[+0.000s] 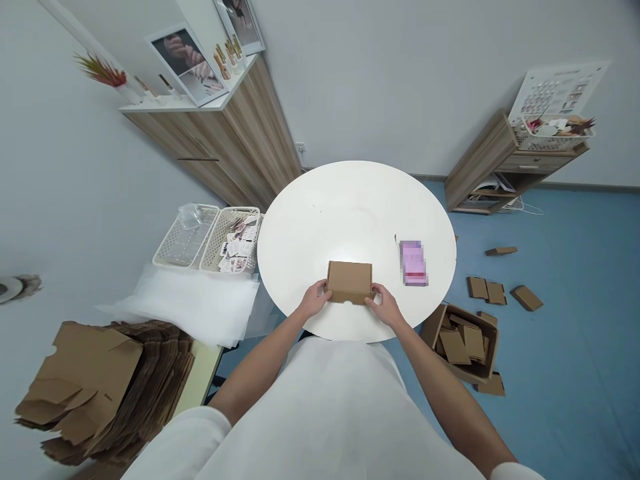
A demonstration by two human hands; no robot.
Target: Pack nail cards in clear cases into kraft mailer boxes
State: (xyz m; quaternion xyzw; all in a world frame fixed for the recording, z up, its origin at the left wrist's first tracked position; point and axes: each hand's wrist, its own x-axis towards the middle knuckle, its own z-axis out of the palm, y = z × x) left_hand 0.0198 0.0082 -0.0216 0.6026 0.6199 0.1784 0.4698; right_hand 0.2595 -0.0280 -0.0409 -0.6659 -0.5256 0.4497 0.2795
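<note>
The left hand (315, 299) has its grip curled on the left side of a closed cardboard box (349, 279), and the right hand (385, 305) matches it on the right side, thumbs near the front corners. The box sits at the near edge of the round white bench (350, 200). Right of it lies a blurred purple item (413, 263). Left of the bench, a basket (243, 267) holds printed cards; flattened cardboard (100, 367) is stacked nearer. On the floor at right, a carton (493, 347) holds small boxes (455, 347).
</note>
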